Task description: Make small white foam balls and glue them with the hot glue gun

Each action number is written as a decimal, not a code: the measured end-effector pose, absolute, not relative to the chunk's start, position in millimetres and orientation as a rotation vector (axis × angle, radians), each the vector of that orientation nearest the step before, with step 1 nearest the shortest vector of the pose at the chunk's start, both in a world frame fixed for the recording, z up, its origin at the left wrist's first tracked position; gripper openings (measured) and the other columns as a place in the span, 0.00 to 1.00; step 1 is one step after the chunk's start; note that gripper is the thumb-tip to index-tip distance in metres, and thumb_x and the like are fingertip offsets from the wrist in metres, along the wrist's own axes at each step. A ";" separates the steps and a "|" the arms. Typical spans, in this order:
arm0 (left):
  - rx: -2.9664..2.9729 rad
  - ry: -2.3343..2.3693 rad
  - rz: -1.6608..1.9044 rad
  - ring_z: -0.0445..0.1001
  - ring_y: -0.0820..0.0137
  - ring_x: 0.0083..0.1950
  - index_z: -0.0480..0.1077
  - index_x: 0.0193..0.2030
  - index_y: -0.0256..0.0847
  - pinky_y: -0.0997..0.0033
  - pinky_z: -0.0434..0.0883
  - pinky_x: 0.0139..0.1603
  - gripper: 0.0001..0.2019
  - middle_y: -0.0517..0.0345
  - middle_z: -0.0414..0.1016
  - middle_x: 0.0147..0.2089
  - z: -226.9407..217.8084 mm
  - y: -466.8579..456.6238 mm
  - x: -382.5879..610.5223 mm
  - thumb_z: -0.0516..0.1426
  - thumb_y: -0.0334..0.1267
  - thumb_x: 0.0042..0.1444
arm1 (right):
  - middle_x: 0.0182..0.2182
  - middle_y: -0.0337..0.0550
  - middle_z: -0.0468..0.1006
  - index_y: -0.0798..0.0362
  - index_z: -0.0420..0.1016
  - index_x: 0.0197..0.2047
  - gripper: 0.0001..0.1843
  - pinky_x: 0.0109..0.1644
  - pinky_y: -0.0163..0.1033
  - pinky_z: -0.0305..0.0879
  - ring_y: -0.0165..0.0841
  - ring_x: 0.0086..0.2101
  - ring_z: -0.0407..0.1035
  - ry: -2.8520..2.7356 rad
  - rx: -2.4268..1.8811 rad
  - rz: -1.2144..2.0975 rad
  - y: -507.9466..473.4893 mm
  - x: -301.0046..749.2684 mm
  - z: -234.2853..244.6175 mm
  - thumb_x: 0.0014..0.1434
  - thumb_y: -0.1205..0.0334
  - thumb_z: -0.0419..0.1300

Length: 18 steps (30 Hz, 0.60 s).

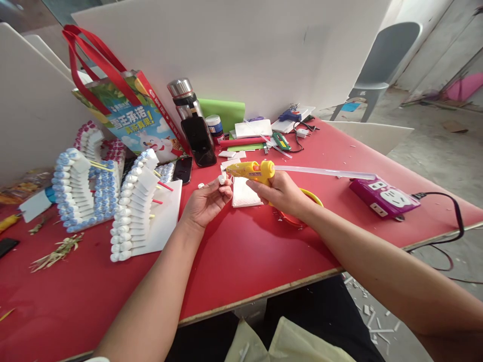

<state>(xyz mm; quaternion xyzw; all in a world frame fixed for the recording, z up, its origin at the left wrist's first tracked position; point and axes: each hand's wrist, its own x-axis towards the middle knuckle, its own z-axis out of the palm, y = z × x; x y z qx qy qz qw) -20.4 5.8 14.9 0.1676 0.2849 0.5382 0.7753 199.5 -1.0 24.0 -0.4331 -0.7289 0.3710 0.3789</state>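
My right hand (281, 193) grips a yellow hot glue gun (252, 171) with a long clear glue stick (324, 172) poking out of its back. The nozzle points left at a small white foam piece (222, 178) pinched in the fingertips of my left hand (207, 201). Both hands hover over the red table (234, 251), just in front of a white foam block (243, 193). A white model of stacked foam rolls (132, 211) stands to the left of my left hand.
A purple power strip (385, 198) with a black cable lies at the right. A blue-and-white foam model (81, 193), a red-handled shopping bag (124, 113), a steel flask (184, 98), a black phone (198, 141) and craft clutter stand at the back. A grey chair (381, 65) stands beyond.
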 end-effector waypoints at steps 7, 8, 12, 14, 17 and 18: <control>0.374 0.644 1.130 0.67 0.77 0.31 0.72 0.36 0.31 0.77 0.73 0.35 0.08 0.49 0.69 0.38 14.9 3.9 -20.3 0.52 0.22 0.61 | 0.17 0.36 0.62 0.54 0.62 0.21 0.28 0.25 0.36 0.48 0.25 0.20 0.54 -1.833 -1.099 0.975 -1.9 200.4 23.7 0.64 0.42 0.55; 0.366 0.638 1.123 0.67 0.77 0.31 0.71 0.37 0.31 0.77 0.73 0.35 0.08 0.49 0.69 0.38 15.0 4.0 -20.5 0.52 0.22 0.61 | 0.17 0.36 0.63 0.54 0.62 0.21 0.28 0.25 0.36 0.49 0.25 0.20 0.54 -1.828 -1.089 0.983 -2.0 200.5 23.8 0.64 0.42 0.55; 0.331 0.578 1.123 0.66 0.77 0.31 0.70 0.37 0.31 0.76 0.73 0.35 0.08 0.50 0.68 0.38 16.1 4.5 -21.3 0.51 0.22 0.62 | 0.18 0.38 0.66 0.54 0.65 0.23 0.27 0.27 0.36 0.55 0.26 0.21 0.59 -1.796 -1.018 1.049 -0.7 200.8 23.1 0.64 0.43 0.56; 0.303 0.560 1.135 0.66 0.77 0.31 0.70 0.37 0.32 0.77 0.73 0.35 0.07 0.51 0.67 0.38 16.9 4.6 -21.5 0.52 0.23 0.62 | 0.19 0.39 0.69 0.55 0.69 0.25 0.25 0.29 0.35 0.58 0.27 0.22 0.62 -1.784 -0.998 1.096 0.4 201.0 22.4 0.64 0.43 0.57; 0.272 0.558 1.132 0.66 0.77 0.31 0.69 0.37 0.34 0.77 0.73 0.34 0.06 0.51 0.66 0.37 18.1 4.1 -21.4 0.52 0.24 0.62 | 0.20 0.39 0.70 0.56 0.70 0.26 0.25 0.29 0.35 0.59 0.27 0.23 0.63 -1.790 -1.000 1.134 0.6 201.3 22.4 0.63 0.42 0.57; 0.274 0.555 1.124 0.66 0.77 0.31 0.69 0.37 0.33 0.76 0.73 0.34 0.07 0.51 0.66 0.38 18.4 3.8 -21.2 0.52 0.24 0.62 | 0.19 0.39 0.69 0.55 0.69 0.25 0.26 0.28 0.35 0.58 0.27 0.22 0.62 -1.795 -1.008 1.135 0.3 201.4 22.7 0.63 0.42 0.57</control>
